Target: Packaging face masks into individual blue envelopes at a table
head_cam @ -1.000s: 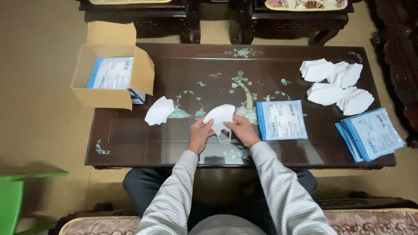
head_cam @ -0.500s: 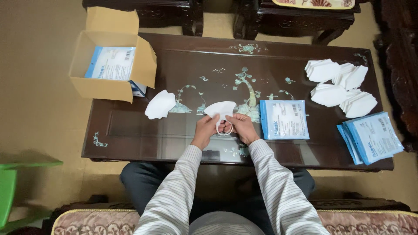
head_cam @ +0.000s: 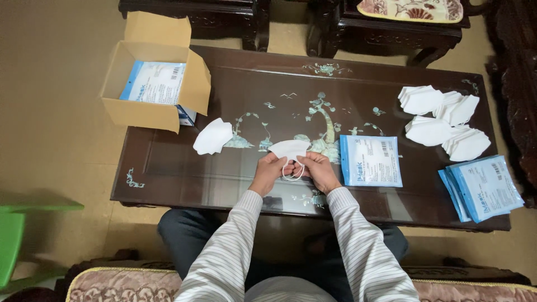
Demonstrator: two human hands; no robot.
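Mask: we hold a white folded mask (head_cam: 289,150) just above the bench (head_cam: 235,173), near its front edge and about midway along it.
Left hand: our left hand (head_cam: 269,170) pinches the mask's lower left edge.
Right hand: our right hand (head_cam: 315,169) grips the lower right edge, with the ear loops (head_cam: 292,172) hanging between our hands.
Handling: we judge the mask very light, soft and easily creased; the thin loops look prone to tangling.
Where to hold: we judge the folded edges near the loops the best spots, held with fingertips on both sides.
Nearby: a blue-and-white pouch (head_cam: 370,160) lies just right of our hands, and a single mask (head_cam: 212,136) lies to the left.
Far right: a pile of masks (head_cam: 444,122) and a stack of pouches (head_cam: 482,187) sit well apart from our hands.
Far left: an open box (head_cam: 152,81) overhangs the bench corner, with a pouch inside.
In the way: nothing lies between our hands and the pouch beside them.
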